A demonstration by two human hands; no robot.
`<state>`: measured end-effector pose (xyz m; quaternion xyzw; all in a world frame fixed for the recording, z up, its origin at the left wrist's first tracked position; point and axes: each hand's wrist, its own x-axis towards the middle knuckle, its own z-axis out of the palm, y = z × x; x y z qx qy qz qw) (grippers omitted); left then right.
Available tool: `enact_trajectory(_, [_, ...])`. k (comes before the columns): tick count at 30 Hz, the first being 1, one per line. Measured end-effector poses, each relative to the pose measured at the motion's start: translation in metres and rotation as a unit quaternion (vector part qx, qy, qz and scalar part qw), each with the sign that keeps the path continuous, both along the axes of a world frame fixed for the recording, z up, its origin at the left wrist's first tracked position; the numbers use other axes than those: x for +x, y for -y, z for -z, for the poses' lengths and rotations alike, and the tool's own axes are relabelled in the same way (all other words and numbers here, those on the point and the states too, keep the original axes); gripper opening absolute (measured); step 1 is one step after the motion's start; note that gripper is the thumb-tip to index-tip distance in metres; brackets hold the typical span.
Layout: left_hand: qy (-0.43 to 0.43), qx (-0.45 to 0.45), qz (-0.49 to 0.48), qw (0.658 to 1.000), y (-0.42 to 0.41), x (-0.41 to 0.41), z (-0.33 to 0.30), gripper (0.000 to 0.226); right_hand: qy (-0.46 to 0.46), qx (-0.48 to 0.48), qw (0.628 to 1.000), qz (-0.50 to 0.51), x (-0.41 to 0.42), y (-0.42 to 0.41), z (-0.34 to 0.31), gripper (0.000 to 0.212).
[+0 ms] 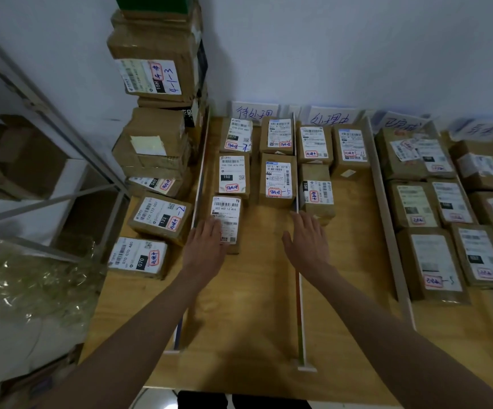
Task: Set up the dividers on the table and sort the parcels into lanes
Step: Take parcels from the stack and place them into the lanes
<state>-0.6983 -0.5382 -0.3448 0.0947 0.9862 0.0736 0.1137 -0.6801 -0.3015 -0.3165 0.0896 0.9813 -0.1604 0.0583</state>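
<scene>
Dividers (pixel 298 290) stand; most lanes hold parcels. My left hand (pixel 207 246), grip spread, rests on a labelled parcel (pixel 227 219); right hand (pixel 307 240) spread, empty. Unsorted parcels (pixel 150 225) wait at nine o'clock.

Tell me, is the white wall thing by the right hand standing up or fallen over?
Standing up. The divider rises on edge from the table, between two lanes.

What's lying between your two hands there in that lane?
Nothing: only bare wooden table lies between the left hand, resting on a parcel, and the right hand, in the head view.
</scene>
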Motion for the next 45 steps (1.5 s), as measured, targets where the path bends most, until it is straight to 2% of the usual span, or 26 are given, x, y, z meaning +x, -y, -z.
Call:
enact_trajectory(8, [0.008,-0.046,0.013,0.999,-0.005,-0.014,-0.009,0.064,-0.006,0.038,0.999,-0.019,0.009,-0.009,-0.003,0.056])
enact_trajectory(14, [-0.039,-0.046,0.018,0.998,0.005,-0.004,-0.038,0.06,-0.024,0.044,0.998,-0.033,0.016,-0.005,-0.015,0.056])
enact_trajectory(25, [-0.082,-0.053,-0.082,0.992,0.114,0.035,-0.074,0.059,-0.103,0.007,0.989,-0.103,0.012,0.076,-0.038,0.047])
enact_trajectory(31, [-0.053,-0.039,-0.134,0.989,0.181,0.056,-0.055,0.058,-0.071,-0.001,0.987,-0.147,0.017,0.14,-0.024,0.047])
enact_trajectory(35, [-0.034,-0.036,-0.13,0.99,0.214,0.057,-0.043,0.056,-0.056,-0.012,0.989,-0.14,0.018,0.185,-0.014,0.041])
enact_trajectory(40, [0.007,-0.008,-0.085,0.996,0.246,0.047,-0.023,0.051,0.023,-0.028,0.989,-0.146,0.02,0.236,-0.001,0.042])
enact_trajectory(45, [0.027,0.021,0.017,0.999,0.258,0.042,0.0,0.047,0.107,-0.05,0.98,-0.161,0.016,0.278,0.013,0.046])
